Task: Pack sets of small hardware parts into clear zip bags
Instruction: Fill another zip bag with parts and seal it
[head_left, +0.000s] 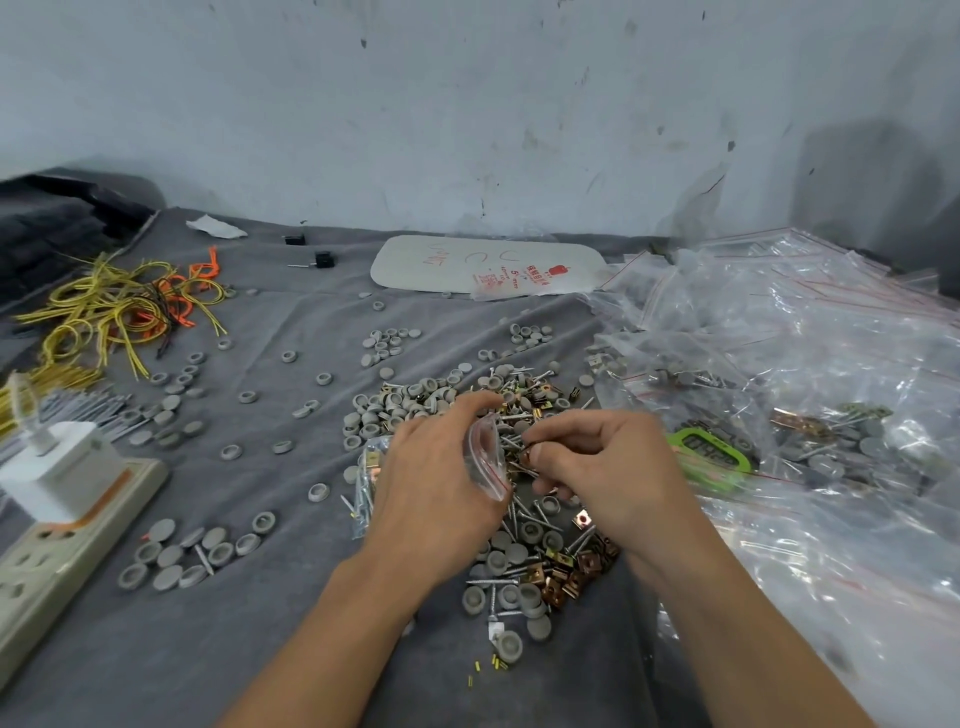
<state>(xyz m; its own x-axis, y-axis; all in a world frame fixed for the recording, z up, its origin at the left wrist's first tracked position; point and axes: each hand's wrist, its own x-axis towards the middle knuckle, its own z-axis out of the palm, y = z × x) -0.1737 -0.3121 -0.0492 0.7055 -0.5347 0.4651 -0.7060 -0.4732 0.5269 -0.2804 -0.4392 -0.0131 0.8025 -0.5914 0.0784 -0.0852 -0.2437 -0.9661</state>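
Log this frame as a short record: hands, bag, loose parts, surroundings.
left hand: holds a small clear zip bag
right hand: pinches a small metal part beside the bag
loose parts: grey caps, screws, brass clips piled on grey cloth
right side: heap of clear bags
left side: yellow wires, power strip

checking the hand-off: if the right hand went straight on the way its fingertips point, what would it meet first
Most likely the clear zip bag that the left hand grips: the right hand, pinching a small copper clip, points left at it. Depth is unclear.
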